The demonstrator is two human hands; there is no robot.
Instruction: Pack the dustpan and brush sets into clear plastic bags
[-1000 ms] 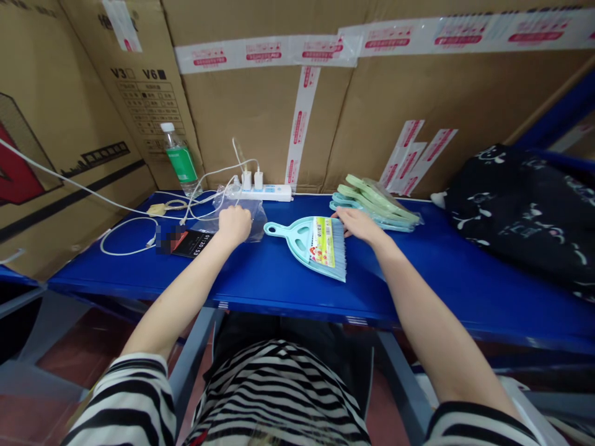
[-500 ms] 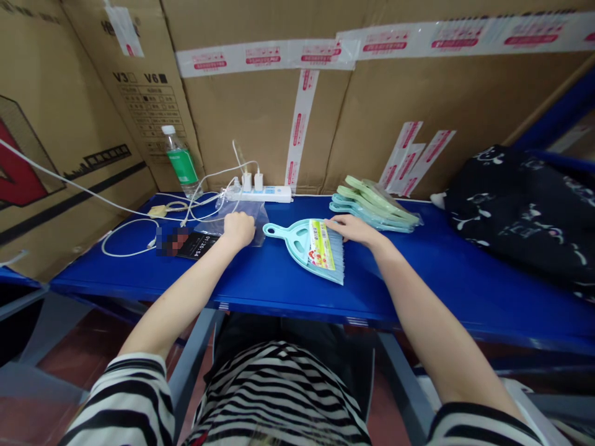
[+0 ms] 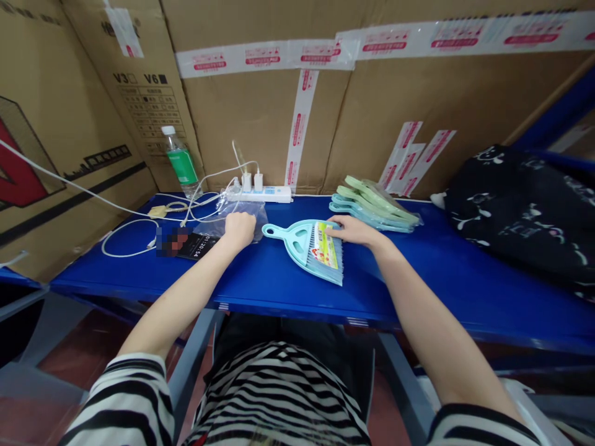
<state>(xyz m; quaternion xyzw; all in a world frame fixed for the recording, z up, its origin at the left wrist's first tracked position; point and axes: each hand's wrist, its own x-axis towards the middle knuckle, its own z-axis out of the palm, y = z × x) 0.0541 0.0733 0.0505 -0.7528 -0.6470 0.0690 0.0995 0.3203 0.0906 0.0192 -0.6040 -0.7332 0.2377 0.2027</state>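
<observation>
A light-blue dustpan (image 3: 294, 238) lies flat on the blue table, its handle pointing left, with a small brush (image 3: 332, 274) nested in it, bristles towards the right. Across the bristles sits a yellow and white label (image 3: 325, 246). My right hand (image 3: 354, 230) is closed on the upper right part of that label, thumb and fingers at its edge. To the left of the handle, my left hand (image 3: 240, 230) makes a fist on a crumpled clear plastic bag (image 3: 258, 217); its fingertips are hidden.
Several green and blue dustpan sets (image 3: 376, 204) in clear wrapping are stacked at the back. A phone (image 3: 195, 245), white cables, a power strip (image 3: 274, 194) and a water bottle (image 3: 183, 162) stand left. A dark patterned cloth bundle (image 3: 520, 210) lies right; cardboard (image 3: 251, 105) walls the back.
The label has shifted slightly right across the bristles, showing more of the brush on its left. My right hand's fingers now reach further over the label. My left hand has barely moved.
</observation>
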